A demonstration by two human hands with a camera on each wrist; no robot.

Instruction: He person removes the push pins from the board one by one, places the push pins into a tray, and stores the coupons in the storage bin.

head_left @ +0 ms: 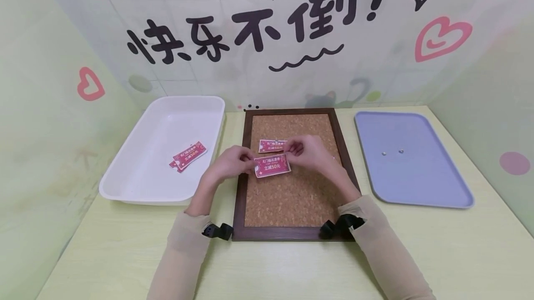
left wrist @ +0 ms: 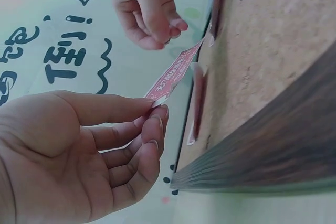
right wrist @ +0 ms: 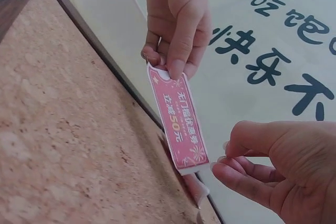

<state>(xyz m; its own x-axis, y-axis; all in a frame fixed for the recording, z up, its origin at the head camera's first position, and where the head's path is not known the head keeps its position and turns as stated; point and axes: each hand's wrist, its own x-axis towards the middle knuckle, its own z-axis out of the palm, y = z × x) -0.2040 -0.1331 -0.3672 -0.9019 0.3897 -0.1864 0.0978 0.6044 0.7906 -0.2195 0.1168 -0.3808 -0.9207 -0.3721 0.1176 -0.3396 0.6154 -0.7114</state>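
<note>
My left hand pinches the left end of a red-and-white paper coupon between thumb and fingers. The coupon stands at a slant off the cork board, as the left wrist view shows. At the coupon's right end, my right hand has thumb and forefinger brought together on what looks like a small pin, mostly hidden by the fingertips. A second coupon lies on the board just above, with a small silver pin near its top edge. My right fingers partly cover it.
A white tray at the left holds overlapping coupons. On the blue tray at the right lie two small silver pins. The board has a raised dark wooden frame. A printed wall sheet stands behind.
</note>
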